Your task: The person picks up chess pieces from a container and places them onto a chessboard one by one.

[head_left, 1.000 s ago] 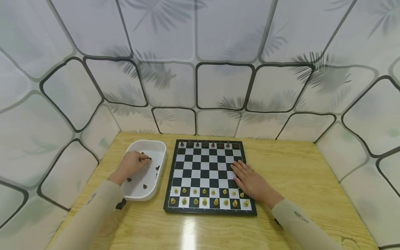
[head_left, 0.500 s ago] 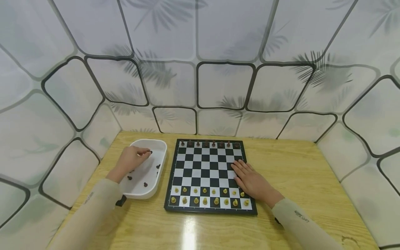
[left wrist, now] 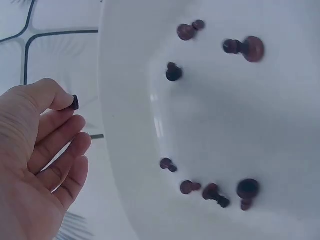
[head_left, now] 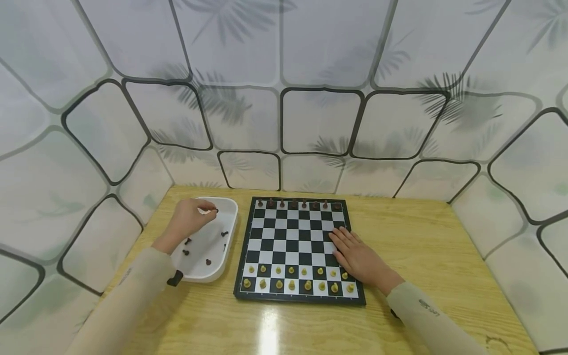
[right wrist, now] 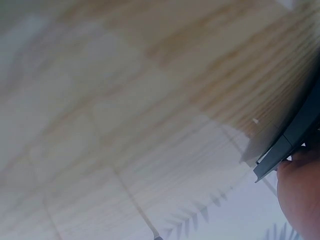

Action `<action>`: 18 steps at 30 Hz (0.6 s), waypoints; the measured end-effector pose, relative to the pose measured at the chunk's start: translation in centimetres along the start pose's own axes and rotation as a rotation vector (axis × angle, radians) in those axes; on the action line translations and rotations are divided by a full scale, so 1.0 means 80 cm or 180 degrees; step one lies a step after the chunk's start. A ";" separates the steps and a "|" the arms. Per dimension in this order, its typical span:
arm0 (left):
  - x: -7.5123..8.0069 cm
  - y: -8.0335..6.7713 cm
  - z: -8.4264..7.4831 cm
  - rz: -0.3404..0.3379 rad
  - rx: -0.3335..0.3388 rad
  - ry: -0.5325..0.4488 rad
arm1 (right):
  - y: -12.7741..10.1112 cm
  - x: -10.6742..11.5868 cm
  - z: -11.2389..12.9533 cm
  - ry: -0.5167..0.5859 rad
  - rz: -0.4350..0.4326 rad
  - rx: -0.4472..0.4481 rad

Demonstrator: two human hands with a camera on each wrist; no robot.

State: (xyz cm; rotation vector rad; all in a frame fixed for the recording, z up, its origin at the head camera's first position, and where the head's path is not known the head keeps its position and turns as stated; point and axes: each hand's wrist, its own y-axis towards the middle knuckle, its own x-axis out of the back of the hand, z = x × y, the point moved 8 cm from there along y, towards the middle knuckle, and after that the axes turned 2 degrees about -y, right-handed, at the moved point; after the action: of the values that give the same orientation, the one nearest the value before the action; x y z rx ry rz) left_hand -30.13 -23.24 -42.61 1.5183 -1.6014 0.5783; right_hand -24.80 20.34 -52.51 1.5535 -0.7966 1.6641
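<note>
My left hand (head_left: 192,217) is raised over the far end of a white tray (head_left: 229,236) and pinches a small dark chess piece (head_left: 215,210) between thumb and forefinger; the left wrist view shows that dark chess piece (left wrist: 74,102) at my fingertips. Several dark pieces (left wrist: 215,191) lie loose in the white tray (left wrist: 125,150). My right hand (head_left: 356,256) rests flat, fingers straight, on the right side of the chessboard (head_left: 293,236). Yellow pieces (head_left: 292,285) fill the two near rows. Dark pieces (head_left: 293,203) stand along the far row.
The board and tray sit on a wooden table (head_left: 421,256) boxed in by patterned white walls (head_left: 284,98) on three sides. The right wrist view shows only wood grain, the board's black corner (right wrist: 280,155) and a bit of my hand.
My left hand has lifted out of the tray with a dark piece pinched in its fingers and moved toward the far end. The right hand has stayed put.
</note>
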 end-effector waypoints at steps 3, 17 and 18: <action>0.001 0.006 -0.011 0.0007 -0.0003 -0.0046 | 0.000 0.000 0.001 0.0002 0.0012 -0.0001; -0.012 0.037 -0.056 0.0065 -0.0152 0.0036 | 0.001 0.001 0.002 -0.0019 0.0030 -0.0002; -0.015 0.040 -0.059 0.0088 -0.0165 0.0028 | 0.000 0.001 0.002 -0.0019 0.0031 -0.0003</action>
State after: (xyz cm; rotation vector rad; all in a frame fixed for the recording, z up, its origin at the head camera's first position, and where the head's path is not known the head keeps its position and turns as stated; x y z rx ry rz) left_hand -32.10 -18.29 -40.36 1.4558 -1.6209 0.5539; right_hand -24.73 20.22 -52.43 1.5568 -0.8091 1.6668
